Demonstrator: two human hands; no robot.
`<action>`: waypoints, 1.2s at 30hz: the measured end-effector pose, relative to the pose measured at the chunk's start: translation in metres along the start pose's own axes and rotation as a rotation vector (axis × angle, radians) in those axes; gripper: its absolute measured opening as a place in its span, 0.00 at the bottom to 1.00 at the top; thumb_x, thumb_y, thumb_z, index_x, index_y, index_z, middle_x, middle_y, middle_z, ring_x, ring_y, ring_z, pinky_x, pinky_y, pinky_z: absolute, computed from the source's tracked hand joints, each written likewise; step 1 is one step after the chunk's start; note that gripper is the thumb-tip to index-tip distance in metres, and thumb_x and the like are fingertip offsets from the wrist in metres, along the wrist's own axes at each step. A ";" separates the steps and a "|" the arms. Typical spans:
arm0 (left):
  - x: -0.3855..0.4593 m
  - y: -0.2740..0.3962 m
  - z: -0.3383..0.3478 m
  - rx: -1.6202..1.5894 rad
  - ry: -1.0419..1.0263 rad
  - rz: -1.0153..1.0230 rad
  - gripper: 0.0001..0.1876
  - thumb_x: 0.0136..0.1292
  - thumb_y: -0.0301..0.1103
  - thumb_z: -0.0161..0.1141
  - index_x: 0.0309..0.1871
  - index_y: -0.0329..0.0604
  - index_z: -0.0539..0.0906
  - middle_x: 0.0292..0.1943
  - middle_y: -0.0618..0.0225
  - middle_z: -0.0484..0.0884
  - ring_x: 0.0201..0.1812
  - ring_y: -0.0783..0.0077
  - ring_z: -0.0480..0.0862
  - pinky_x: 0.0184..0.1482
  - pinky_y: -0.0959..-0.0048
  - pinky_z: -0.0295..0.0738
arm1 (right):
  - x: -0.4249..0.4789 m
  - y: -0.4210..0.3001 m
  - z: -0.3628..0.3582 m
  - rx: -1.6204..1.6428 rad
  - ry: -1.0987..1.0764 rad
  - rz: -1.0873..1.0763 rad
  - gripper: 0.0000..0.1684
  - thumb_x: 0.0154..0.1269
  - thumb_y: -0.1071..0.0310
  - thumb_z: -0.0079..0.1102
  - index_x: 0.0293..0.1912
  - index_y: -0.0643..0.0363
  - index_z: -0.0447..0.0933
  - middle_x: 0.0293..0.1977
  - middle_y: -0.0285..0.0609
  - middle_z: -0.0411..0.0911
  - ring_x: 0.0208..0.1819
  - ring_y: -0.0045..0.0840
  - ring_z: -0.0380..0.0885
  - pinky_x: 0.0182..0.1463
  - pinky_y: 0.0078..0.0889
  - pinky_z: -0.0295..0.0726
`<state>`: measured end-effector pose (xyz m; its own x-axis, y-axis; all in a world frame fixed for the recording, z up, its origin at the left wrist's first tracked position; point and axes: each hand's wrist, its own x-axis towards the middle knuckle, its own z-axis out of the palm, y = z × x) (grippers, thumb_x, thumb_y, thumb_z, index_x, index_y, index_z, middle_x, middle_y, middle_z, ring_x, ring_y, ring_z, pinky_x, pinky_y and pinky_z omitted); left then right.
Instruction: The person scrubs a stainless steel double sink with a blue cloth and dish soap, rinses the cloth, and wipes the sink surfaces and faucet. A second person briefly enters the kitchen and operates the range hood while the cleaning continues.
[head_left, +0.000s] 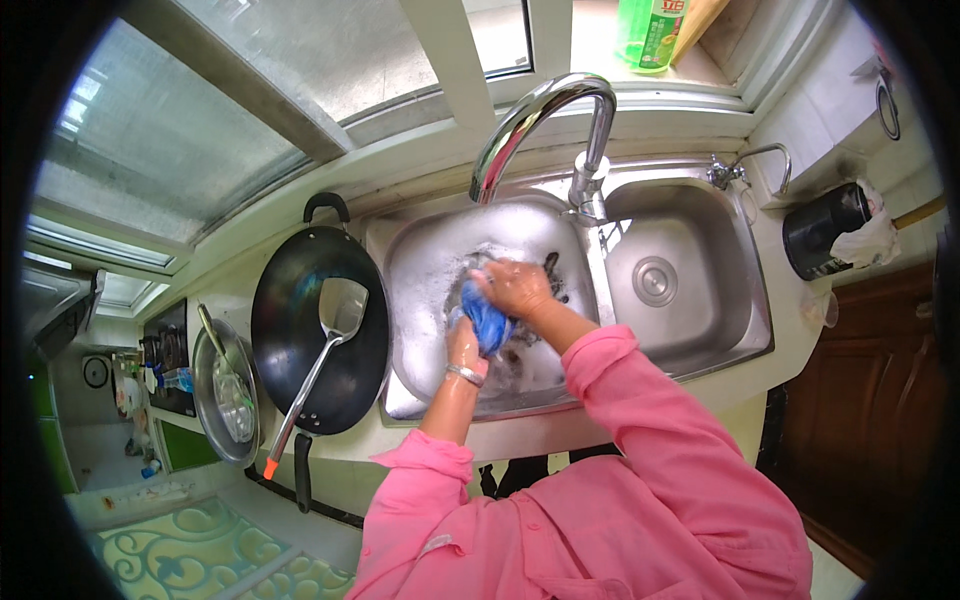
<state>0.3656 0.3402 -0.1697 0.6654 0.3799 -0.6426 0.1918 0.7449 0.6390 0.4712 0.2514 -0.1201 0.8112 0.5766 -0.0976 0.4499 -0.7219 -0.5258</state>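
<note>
Both hands are down in the left basin (420, 247) of a stainless steel double sink, wet and among suds. Between them is a blue cloth (487, 319), bunched up and partly blurred. My left hand (464, 343), with a silver bangle at the wrist, grips the cloth from its lower left. From the upper right, my right hand (517, 287) closes over its top end. Foamy water and dark patches show on the basin floor around them. Above the basin arches a chrome faucet (551, 97); no stream is visible from its spout.
A black wok (292, 322) with a metal spatula (341, 311) across it stands left of the sink. Further left is a steel bowl (251, 435) holding a clear item. The right basin (675, 225) has a drain strainer. A green detergent bottle (651, 37) stands on the sill; a black canister (821, 232) lies right.
</note>
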 end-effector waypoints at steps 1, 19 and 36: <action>-0.006 0.004 -0.006 -0.001 0.001 -0.029 0.15 0.59 0.36 0.51 0.49 0.47 0.70 0.49 0.63 0.71 0.48 0.63 0.75 0.49 0.58 0.71 | -0.004 0.011 -0.001 -0.053 -0.028 0.007 0.22 0.61 0.45 0.42 0.37 0.51 0.75 0.37 0.47 0.77 0.41 0.40 0.76 0.42 0.41 0.75; 0.019 -0.003 -0.027 -0.417 -0.602 -0.313 0.28 0.60 0.59 0.43 0.55 0.49 0.70 0.51 0.63 0.74 0.52 0.62 0.74 0.55 0.60 0.68 | -0.059 -0.085 -0.011 0.303 -0.449 -0.157 0.31 0.57 0.38 0.43 0.40 0.53 0.79 0.37 0.51 0.77 0.43 0.42 0.75 0.48 0.39 0.71; -0.009 0.024 -0.086 0.308 0.240 0.106 0.22 0.54 0.19 0.49 0.55 0.36 0.67 0.39 0.58 0.76 0.24 0.72 0.77 0.29 0.77 0.77 | -0.009 0.019 0.036 -0.274 -0.281 -0.370 0.36 0.48 0.53 0.61 0.57 0.46 0.62 0.50 0.45 0.68 0.54 0.38 0.66 0.59 0.42 0.61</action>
<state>0.3025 0.4020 -0.1853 0.5129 0.5902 -0.6234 0.3628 0.5091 0.7805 0.4591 0.2460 -0.1599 0.4657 0.8645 -0.1893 0.7981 -0.5027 -0.3321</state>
